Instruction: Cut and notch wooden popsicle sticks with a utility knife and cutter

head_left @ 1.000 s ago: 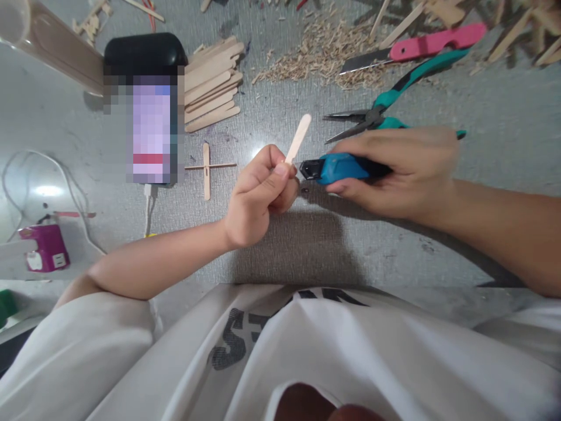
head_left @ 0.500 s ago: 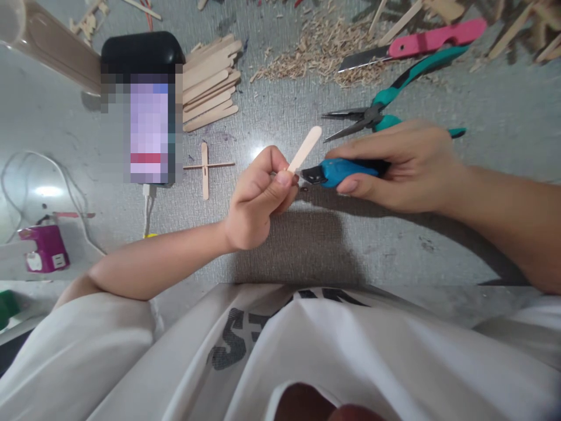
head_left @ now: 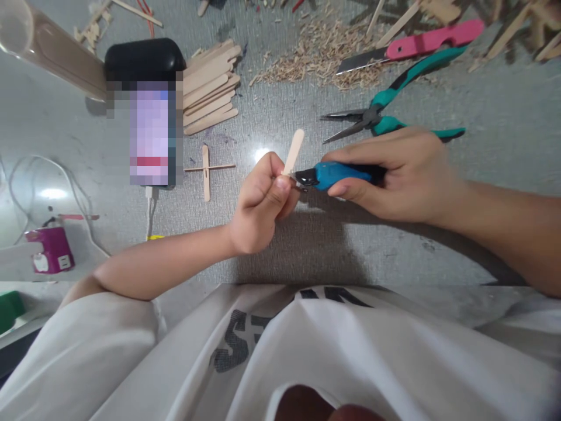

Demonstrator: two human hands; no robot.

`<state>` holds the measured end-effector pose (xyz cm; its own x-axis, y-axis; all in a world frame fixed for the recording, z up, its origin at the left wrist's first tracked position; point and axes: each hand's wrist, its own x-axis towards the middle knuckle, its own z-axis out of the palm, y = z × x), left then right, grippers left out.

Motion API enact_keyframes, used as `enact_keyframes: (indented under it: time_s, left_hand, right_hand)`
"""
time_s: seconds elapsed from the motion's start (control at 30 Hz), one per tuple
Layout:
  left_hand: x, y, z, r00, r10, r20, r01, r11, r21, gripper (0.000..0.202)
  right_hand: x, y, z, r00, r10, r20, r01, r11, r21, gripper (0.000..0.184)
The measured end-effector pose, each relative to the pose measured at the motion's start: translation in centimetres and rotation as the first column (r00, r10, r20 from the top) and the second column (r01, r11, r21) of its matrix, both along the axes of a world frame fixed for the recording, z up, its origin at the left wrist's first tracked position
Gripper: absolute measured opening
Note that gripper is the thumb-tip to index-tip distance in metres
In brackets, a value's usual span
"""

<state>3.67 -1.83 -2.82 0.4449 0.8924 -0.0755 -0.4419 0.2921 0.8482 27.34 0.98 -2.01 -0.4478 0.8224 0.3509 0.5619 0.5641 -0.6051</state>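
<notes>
My left hand (head_left: pixel 262 206) pinches a wooden popsicle stick (head_left: pixel 295 148) between thumb and fingers, its rounded end pointing up and slightly right. My right hand (head_left: pixel 397 175) is wrapped round blue-handled cutting pliers (head_left: pixel 339 175). Their dark jaws are at the stick, just above my left thumb; whether they have bitten into the wood I cannot tell. Left of my left hand, a small cross of popsicle sticks (head_left: pixel 206 182) lies on the grey table (head_left: pixel 280 257). Teal-handled long-nose pliers (head_left: pixel 372 117) rest with their jaws apart, just beyond my right hand.
A stack of popsicle sticks (head_left: pixel 213 88) lies beside a blurred phone (head_left: pixel 149 134) and a black case (head_left: pixel 144 58). Wood shavings (head_left: pixel 307 61) and a pink utility knife (head_left: pixel 433 40) are at the back. A tall cup (head_left: pixel 56 52), white cable (head_left: pixel 70 181) and purple adapter (head_left: pixel 50 250) stand left.
The cutting pliers have moved left until their jaws meet the stick. The stick has tilted more upright, its tip shifting left. My left hand has moved slightly.
</notes>
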Motion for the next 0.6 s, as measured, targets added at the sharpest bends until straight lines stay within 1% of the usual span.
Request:
enact_keyframes:
  time_s: [0.07, 0.13, 0.23, 0.3, 0.33, 0.43, 0.5, 0.6]
  left_hand:
    - [-0.1, 0.1, -0.1, 1.000, -0.005, -0.024, 0.004, 0.999, -0.033, 0.054]
    - [-0.2, 0.2, 0.0, 1.000, -0.007, -0.019, 0.006, 0.998, -0.066, 0.052]
    - [-0.3, 0.5, 0.3, 0.999, 0.014, 0.032, -0.011, 0.995, -0.095, 0.048]
    - [-0.3, 0.6, 0.5, 0.999, 0.016, 0.041, -0.012, 0.995, -0.096, 0.048]
    - [-0.4, 0.6, 0.5, 0.999, 0.016, 0.033, -0.013, 0.995, -0.096, 0.049]
    - [-0.4, 0.7, 0.5, 1.000, 0.018, 0.021, -0.015, 0.995, -0.101, 0.050]
    - [-0.4, 0.7, 0.4, 0.999, 0.021, 0.046, -0.016, 0.995, -0.097, 0.049]
    - [-0.4, 0.8, 0.5, 0.997, 0.006, 0.074, 0.000, 0.997, -0.082, 0.049]
  right_hand:
    - [-0.5, -0.1, 0.2, 0.998, 0.038, -0.040, -0.034, 0.995, 0.090, 0.061]
    - [-0.7, -0.1, 0.1, 0.999, 0.037, -0.037, -0.031, 0.987, 0.158, 0.052]
    - [-0.5, 0.0, -0.6, 1.000, 0.017, -0.018, -0.013, 0.973, 0.229, 0.048]
    - [-0.2, 0.0, -0.9, 1.000, -0.016, -0.013, 0.019, 0.966, 0.259, 0.049]
    - [-0.1, -0.1, -1.0, 0.999, -0.033, -0.016, 0.036, 0.964, 0.262, 0.051]
    - [0.1, -0.2, -0.9, 0.997, -0.074, 0.000, 0.073, 0.975, 0.208, 0.057]
    - [0.1, -0.2, -0.7, 0.998, -0.054, 0.007, 0.052, 0.985, 0.165, 0.057]
    - [0.1, -0.1, -0.6, 1.000, -0.001, -0.006, 0.001, 0.988, 0.155, 0.054]
